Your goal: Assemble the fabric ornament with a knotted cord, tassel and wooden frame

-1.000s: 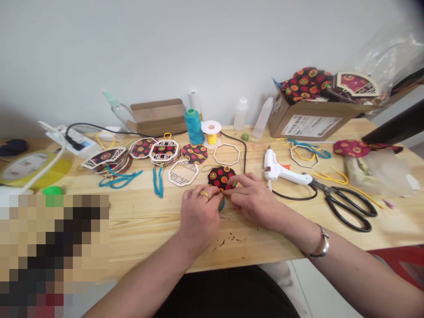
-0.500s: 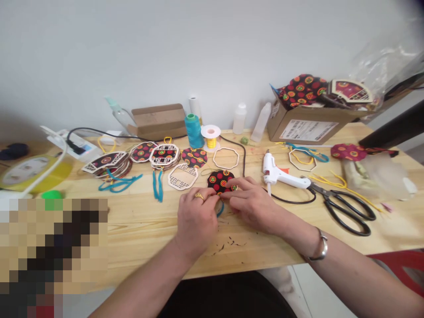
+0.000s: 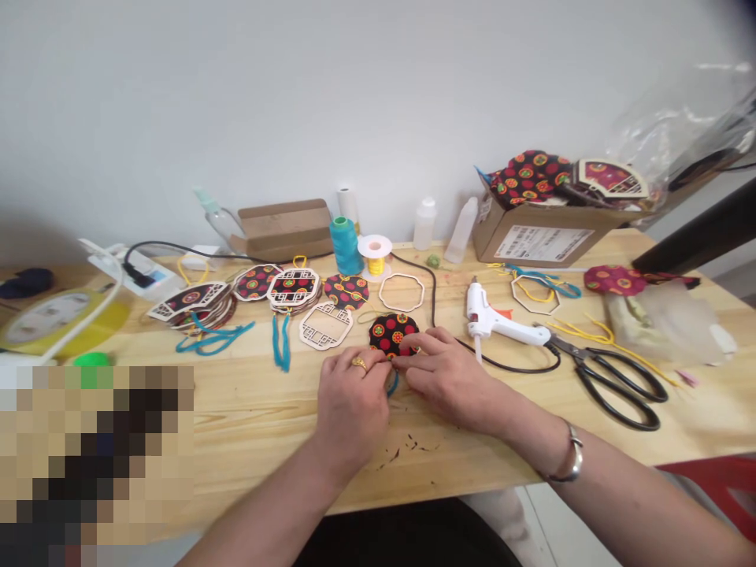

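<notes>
My left hand [image 3: 353,394], with a gold ring, is closed at the lower left edge of a black fabric piece [image 3: 390,334] with red, yellow and green flower circles. My right hand [image 3: 446,374] has its fingers curled onto the lower right edge of the same piece. A short loop of blue cord [image 3: 393,384] shows below it, between the hands. The fingertips partly hide that lower edge. Just beyond lie a pale lattice frame [image 3: 324,325], a thin scalloped frame [image 3: 402,292] and a flowered fabric piece [image 3: 347,292].
A white glue gun [image 3: 502,321] and black-handled scissors [image 3: 617,382] lie to the right. Behind stand a blue thread cone [image 3: 346,246], a yellow cord spool [image 3: 375,256] and a cardboard box [image 3: 535,236]. Finished-looking lattice ornaments [image 3: 198,303] are stacked at left.
The view has tilted up a little, so everything sits lower in the picture. Both hands stay at the black fabric piece, with only slight finger movement.
</notes>
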Demonstrator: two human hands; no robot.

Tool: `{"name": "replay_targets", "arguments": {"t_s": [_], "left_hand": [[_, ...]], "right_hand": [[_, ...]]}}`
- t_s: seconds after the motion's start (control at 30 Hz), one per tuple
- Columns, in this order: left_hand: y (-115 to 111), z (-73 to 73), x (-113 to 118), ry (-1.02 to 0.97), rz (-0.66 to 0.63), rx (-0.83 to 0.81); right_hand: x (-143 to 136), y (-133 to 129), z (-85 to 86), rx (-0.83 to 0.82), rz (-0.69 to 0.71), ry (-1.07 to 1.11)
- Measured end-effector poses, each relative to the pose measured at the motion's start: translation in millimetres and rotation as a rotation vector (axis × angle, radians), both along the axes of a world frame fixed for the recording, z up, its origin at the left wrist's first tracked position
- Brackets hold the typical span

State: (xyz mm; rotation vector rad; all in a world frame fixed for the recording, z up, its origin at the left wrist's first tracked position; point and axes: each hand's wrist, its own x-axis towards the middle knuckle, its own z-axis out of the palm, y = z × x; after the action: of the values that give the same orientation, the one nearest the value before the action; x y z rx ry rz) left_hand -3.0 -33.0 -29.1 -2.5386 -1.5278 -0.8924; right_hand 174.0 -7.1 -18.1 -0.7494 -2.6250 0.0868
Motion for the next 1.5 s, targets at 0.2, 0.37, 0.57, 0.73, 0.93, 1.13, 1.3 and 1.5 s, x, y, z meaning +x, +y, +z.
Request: {"name": "replay_targets", "arguments": {"t_s": [0.2,0.37,0.57,0.73,0.93,1.13,1.3,1.5], "left_hand": [[4.3,-3.1,-4.2,0.012,0.052,0.014],[9.3,-6.7,-6.6,-0.011,0.057,0.044],[9.4,-7.3,-10.5,-0.091,0.043,0.035],[8.0,16.5,-16.2,-0.172,0.036,-0.002],[23.0,53.3,-15.0,-0.227,0.073,-0.07],[48.0,39.7,-13.9,-0.117,0.183,-0.206],[49.4,23.2,-15.6,-0.128,0.241,-0.305],[43.1,23.9,-15.0,-0.117,0.281,-0.406]], "right_hand": [[6.0,1.7,6.5,0.095,-0.091,0.07],[17.7,10.2,12.7,0.138,-0.325,0.174],[54.4,7.6,34.1,-0.003,-0.722,-0.042],[80.1,2.2,40.4,-0.173,-0.811,-0.33],[84.1,19.4,32.7,-0.248,-0.833,-0.449],[94.8,36.3,30.5,-0.209,-0.844,-0.437],[83.4,29.7,44.8,-0.084,-0.876,-0.399],[15.4,21.6,49.3,-0.201,-0.523,-0.124]]}}
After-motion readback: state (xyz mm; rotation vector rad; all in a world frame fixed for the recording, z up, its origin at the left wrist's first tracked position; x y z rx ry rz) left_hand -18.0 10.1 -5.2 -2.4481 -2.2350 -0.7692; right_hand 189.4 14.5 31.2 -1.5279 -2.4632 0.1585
